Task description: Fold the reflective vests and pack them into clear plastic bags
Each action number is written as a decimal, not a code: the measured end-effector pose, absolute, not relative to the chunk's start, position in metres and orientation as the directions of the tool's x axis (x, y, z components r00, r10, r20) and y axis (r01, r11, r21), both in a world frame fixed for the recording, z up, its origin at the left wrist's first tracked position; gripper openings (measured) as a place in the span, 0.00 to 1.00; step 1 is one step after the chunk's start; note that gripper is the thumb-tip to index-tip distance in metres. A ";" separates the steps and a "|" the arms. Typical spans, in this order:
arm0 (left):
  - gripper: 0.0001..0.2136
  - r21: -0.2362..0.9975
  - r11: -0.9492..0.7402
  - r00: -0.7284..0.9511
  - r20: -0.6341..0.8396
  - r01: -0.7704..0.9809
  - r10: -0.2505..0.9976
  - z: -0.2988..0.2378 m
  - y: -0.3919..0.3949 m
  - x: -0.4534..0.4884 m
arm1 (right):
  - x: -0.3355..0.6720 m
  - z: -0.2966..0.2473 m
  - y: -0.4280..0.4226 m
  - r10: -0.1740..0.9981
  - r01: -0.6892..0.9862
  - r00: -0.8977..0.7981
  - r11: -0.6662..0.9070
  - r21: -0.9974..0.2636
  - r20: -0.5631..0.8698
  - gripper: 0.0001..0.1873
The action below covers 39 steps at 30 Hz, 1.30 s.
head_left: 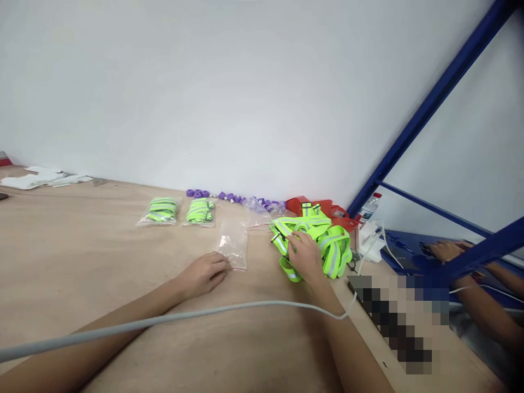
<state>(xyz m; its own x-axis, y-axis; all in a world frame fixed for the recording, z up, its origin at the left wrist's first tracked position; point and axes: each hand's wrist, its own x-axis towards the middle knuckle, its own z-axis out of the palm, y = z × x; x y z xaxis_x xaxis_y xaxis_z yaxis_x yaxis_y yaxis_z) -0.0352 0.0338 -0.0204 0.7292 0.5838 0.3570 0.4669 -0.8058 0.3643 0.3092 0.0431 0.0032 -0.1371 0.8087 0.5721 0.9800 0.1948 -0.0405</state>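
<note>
My left hand [207,273] rests on the table with its fingers loosely bent, their tips beside the lower left edge of a clear zip bag [233,243]. The bag lies flat, with a red line along its near edge. My right hand [303,255] is on a heap of neon-yellow reflective straps [334,248], its fingers curled on a strap by a black buckle. Part of the strap is hidden under the palm. Left of the flat bag lie two clear bags packed with folded straps, a nearer-to-hand packed bag [199,212] and a farther packed bag [162,210].
Purple rolls [197,193] and small purple pieces line the wall. A red plastic bag [327,207] lies behind the straps. A grey cable [254,304] crosses above my forearms. At right stand a bottle [370,206], a blue metal frame [426,109] and another person's arms [487,305].
</note>
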 end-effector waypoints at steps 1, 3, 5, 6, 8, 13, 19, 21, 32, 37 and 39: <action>0.13 0.374 -0.801 0.722 0.361 0.467 0.589 -0.021 0.034 -0.035 | 0.310 0.005 0.046 0.840 0.987 -0.116 0.157 -0.033 0.530 0.14; 0.13 0.390 -0.791 0.712 0.361 0.471 0.602 -0.022 0.034 -0.036 | 0.309 0.008 0.054 0.893 0.997 -0.064 0.081 -0.019 0.446 0.13; 0.13 0.406 -0.783 0.706 0.357 0.472 0.611 -0.023 0.035 -0.036 | 0.306 0.011 0.063 0.933 1.000 -0.006 0.009 -0.007 0.359 0.12; 0.12 0.414 -0.780 0.705 0.356 0.469 0.613 -0.023 0.035 -0.036 | 0.304 0.013 0.069 0.949 1.000 0.022 -0.024 0.000 0.316 0.11; 0.12 0.429 -0.778 0.708 0.352 0.459 0.612 -0.023 0.036 -0.037 | 0.303 0.015 0.078 0.970 0.997 0.073 -0.078 0.014 0.234 0.12; 0.12 0.476 -0.771 0.712 0.353 0.422 0.607 -0.022 0.037 -0.038 | 0.303 0.015 0.086 0.987 0.991 0.130 -0.133 0.020 0.093 0.14; 0.10 0.513 -0.765 0.709 0.362 0.390 0.605 -0.025 0.036 -0.040 | 0.302 0.015 0.078 0.976 0.980 0.200 -0.201 -0.005 0.083 0.17; 0.10 0.519 -0.761 0.706 0.362 0.389 0.608 -0.024 0.035 -0.039 | 0.301 0.015 0.079 0.974 0.978 0.211 -0.210 -0.012 0.087 0.18; 0.09 0.541 -0.755 0.700 0.371 0.371 0.610 -0.022 0.035 -0.040 | 0.327 0.065 0.088 0.951 0.965 0.165 -0.100 -0.244 0.261 0.12; 0.09 0.560 -0.743 0.695 0.368 0.365 0.618 -0.025 0.037 -0.039 | 0.349 0.110 0.078 0.929 0.899 0.129 0.038 -0.436 0.347 0.15; 0.09 0.566 -0.738 0.691 0.366 0.366 0.623 -0.026 0.038 -0.039 | 0.351 0.125 0.070 0.913 0.865 0.138 0.078 -0.495 0.385 0.18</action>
